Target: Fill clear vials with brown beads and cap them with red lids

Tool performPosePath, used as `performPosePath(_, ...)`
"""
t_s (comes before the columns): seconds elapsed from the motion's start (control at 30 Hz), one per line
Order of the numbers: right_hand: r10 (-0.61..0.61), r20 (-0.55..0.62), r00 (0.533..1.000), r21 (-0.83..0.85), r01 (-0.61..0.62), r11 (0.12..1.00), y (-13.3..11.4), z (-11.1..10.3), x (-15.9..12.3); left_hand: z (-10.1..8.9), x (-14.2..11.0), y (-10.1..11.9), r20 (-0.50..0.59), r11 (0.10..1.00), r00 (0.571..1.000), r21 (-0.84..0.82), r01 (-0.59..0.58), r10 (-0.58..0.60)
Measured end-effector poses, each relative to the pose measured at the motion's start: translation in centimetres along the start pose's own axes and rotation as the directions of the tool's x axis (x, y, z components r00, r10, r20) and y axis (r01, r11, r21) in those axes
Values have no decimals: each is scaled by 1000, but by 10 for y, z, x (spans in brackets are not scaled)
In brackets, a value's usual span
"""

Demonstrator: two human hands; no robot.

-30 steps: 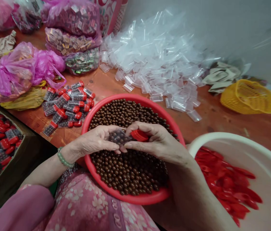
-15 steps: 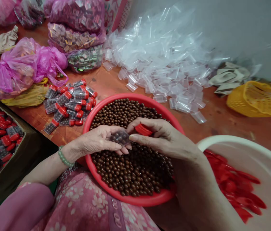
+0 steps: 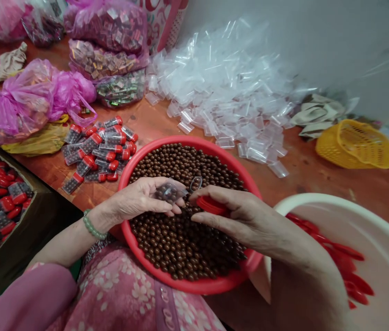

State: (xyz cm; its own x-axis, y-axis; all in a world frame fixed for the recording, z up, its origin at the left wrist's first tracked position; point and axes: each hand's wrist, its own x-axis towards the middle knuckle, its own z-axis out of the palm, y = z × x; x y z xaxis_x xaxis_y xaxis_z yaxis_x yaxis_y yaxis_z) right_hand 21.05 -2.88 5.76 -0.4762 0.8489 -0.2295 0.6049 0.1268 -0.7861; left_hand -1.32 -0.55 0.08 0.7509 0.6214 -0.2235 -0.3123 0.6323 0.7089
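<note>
Left hand [image 3: 139, 200] curled, cupping bead-filled clear plastic sleeve [image 3: 169, 193], long axis pointing toward red cap [image 3: 211, 206], pinched in right hand [image 3: 246, 218], just apart.

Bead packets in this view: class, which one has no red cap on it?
The packet held in the left hand, brown beads showing; the packets in the pile and the cardboard box all wear red caps.

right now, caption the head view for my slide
Over a red basin of brown balls, the left hand holds a clear plastic tube and the right hand holds a red cap
</note>
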Motion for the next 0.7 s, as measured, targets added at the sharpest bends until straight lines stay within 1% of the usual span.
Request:
performPosePath(0.07, 7, -111, 994, 43, -3, 999, 1, 4, -2, 2, 1, 0, -22, 1000, 1000, -6, 1, -1)
performPosePath(0.1, 30, -185, 982, 107, -10, 994, 2, 8, -3, 4, 1, 0, -37, 1000, 999, -14, -1, 1)
performPosePath(0.17, 106, -334, 937, 302, 0, 953, 2, 19, -1, 8, 2, -1, -67, 999, 998, -34, -8, 6)
performPosePath(0.23, 173, -449, 876, 497, 84, 864, 0, 31, 3, 13, 3, -4, -97, 999, 995, -50, -19, 14)
performPosePath(0.3, 205, -526, 825, 611, 199, 766, -3, 42, 9, 20, 3, -7, -137, 997, 990, -65, -31, 22)
performPosePath(0.37, 211, -587, 782, 652, 301, 696, -6, 50, 15, 26, 2, -10, -179, 994, 984, -96, -43, 25)
performPosePath(0.43, 206, -639, 741, 651, 379, 658, -4, 55, 18, 30, 2, -11, -200, 989, 980, -145, -42, 13)
performPosePath(0.5, 184, -680, 710, 618, 419, 665, 1, 57, 17, 32, 1, -12, -216, 982, 976, -182, -53, 13)
performPosePath(0.53, 164, -692, 703, 590, 420, 689, 4, 58, 15, 33, 1, -12, -228, 980, 973, -187, -65, 21)
performPosePath(0.57, 142, -701, 699, 552, 407, 728, 8, 57, 12, 33, 2, -12, -242, 981, 970, -178, -78, 33)
performPosePath(0.63, 81, -718, 691, 425, 343, 838, 13, 54, 4, 31, 2, -12, -265, 986, 962, -131, -99, 61)
performPosePath(0.67, 32, -718, 696, 330, 300, 895, 15, 52, 0, 31, 2, -12, -273, 989, 959, -101, -106, 75)
performPosePath(0.7, -33, -699, 714, 214, 254, 943, 15, 48, -4, 30, 3, -13, -282, 991, 955, -70, -115, 91)
